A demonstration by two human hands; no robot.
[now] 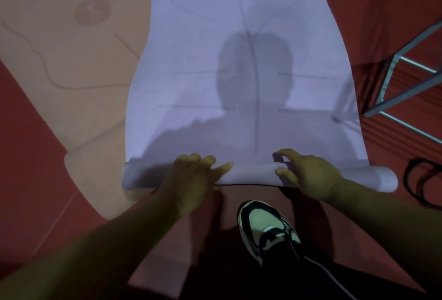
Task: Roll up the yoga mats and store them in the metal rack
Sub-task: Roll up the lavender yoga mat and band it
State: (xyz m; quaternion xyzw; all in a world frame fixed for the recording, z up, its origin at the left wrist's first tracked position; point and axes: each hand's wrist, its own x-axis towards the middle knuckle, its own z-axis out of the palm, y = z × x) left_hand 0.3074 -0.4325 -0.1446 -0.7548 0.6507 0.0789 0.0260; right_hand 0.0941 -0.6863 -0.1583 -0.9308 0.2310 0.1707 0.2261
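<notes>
1. The left hand [191, 175] and right hand [308, 175] both rest on the rolled-up near end of the lavender mat [239, 65], set apart along it. The right hand's fingers arch over the far side of the roll and its thumb presses the near side, gripping it. The left hand is blurred. Its fingers seem to curl over the top of the roll, with the thumb stretched rightward along it.
2. The red floor [28, 137] carries everything in view.
3. The lavender mat lies flat, its long axis running straight away from the person. The roll lies crosswise, left to right. The mat's far end is cut off at the top edge, and the person's shadow darkens its middle.
4. A beige mat [59, 36] lies unrolled to the left at an angle. Its right edge is tucked under the lavender one, and its top is out of frame.
5. The metal rack [394, 79] stands to the right. Only a corner of its frame shows.
6. One shoe [265, 225] stands just behind the roll.
7. A black cord [421, 180] lies near the roll's right end, partly cut off.
</notes>
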